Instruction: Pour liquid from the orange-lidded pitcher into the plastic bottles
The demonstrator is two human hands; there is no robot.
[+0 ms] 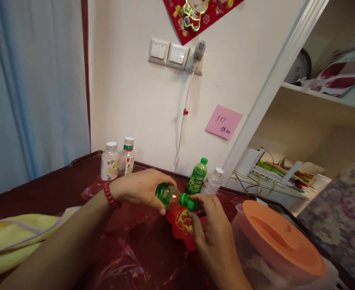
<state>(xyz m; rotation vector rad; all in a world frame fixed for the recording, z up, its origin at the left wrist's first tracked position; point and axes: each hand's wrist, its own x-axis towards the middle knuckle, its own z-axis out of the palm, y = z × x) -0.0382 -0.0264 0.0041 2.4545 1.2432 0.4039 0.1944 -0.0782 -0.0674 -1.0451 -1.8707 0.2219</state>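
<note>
A clear bottle with a green label (164,194) lies nearly sideways in the air above the dark red table, its neck pointing right. My left hand (144,188), with a red bead bracelet at the wrist, wraps round the bottle's body. At the neck, the fingers and thumb of my right hand (209,221) pinch the green cap (192,204). Whether the cap is loose from the neck cannot be made out. Beneath the bottle is a red decorated piece (181,227) with a gold figure, partly hidden by my right hand.
Two white-capped bottles (110,163) stand at the back left. A green bottle (197,177) and a white-capped clear bottle (214,182) stand behind my hands. A tub with an orange lid (274,229) is at the right, a yellow cloth (20,229) at the left.
</note>
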